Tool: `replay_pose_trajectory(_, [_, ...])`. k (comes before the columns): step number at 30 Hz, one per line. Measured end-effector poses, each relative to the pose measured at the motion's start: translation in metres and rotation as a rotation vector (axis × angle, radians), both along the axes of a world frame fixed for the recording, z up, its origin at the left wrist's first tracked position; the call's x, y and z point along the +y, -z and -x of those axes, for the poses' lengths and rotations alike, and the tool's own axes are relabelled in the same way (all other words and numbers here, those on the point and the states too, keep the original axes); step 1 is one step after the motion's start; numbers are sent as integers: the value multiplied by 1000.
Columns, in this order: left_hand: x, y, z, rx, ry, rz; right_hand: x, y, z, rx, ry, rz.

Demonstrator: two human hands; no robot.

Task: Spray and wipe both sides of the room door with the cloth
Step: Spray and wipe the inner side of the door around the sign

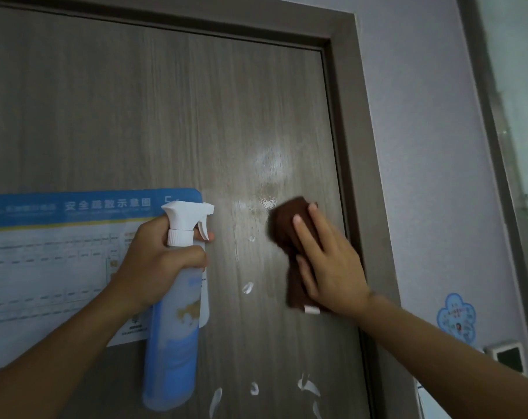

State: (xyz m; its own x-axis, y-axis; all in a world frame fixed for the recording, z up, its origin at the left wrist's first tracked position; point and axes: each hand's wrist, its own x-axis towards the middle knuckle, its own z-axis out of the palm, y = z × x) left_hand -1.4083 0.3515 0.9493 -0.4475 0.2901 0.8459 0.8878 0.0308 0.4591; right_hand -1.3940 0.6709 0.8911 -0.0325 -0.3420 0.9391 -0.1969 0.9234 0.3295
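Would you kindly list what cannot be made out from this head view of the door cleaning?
- Door: far side unseen; bottom cut off by the frame edge.
- Evacuation poster: small print blurred, left end cut off.
- Cloth: largely covered by the right hand.
- Spray bottle: label too blurred to read; left hand hides its neck.

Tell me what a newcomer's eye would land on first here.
First, the right hand pressing a brown cloth flat on the wood-grain door, beside white foam streaks. Next, the left hand gripping a spray bottle in front of a blue evacuation plan.
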Motion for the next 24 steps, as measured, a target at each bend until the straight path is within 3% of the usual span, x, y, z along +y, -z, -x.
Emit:
replay_pose_trajectory(7, [1,0,0,-3,-14,12,-17,-109,9,154,-13,379])
replay_pose_trajectory(9, [1,-1,0,-6,-16,10,-27,-101,9,167,-24,365])
replay_pose_trajectory(17, [2,1,-4,0,-37,5,-1,-6,-2,16,-13,-119])
replay_pose_trajectory(24, [4,0,-6,7,-61,15,-24,-115,0,103,-18,244])
